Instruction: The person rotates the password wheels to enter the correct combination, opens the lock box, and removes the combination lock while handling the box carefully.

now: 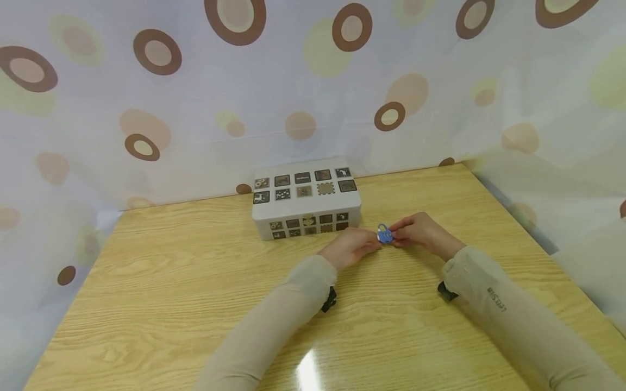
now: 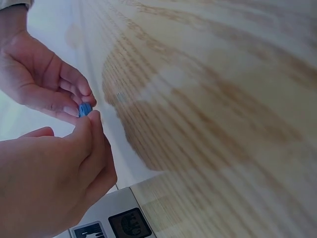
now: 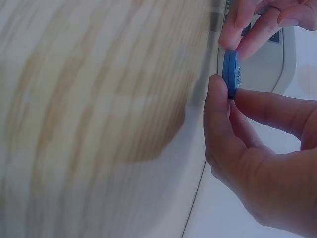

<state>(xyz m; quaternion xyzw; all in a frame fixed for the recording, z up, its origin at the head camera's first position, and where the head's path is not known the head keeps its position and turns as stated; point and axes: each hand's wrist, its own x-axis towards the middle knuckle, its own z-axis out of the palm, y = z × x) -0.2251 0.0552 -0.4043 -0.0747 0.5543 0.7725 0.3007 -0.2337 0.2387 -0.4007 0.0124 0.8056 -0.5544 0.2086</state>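
Note:
A small blue combination padlock (image 1: 385, 235) with its shackle pointing up is held above the table between both hands. My left hand (image 1: 350, 247) pinches its left side with thumb and fingers. From the other side, my right hand (image 1: 419, 235) pinches it too. The right wrist view shows the padlock (image 3: 231, 74) edge-on, with number dials on one face and the fingertips of both hands at its ends. In the left wrist view the hands hide most of the padlock (image 2: 85, 109). Whether the shackle is locked cannot be told.
A white box (image 1: 307, 203) printed with small dark square pictures stands just behind the left hand, near the back edge of the wooden table (image 1: 171, 304). A white curtain (image 1: 274, 81) with brown and yellow circles hangs behind and at the sides.

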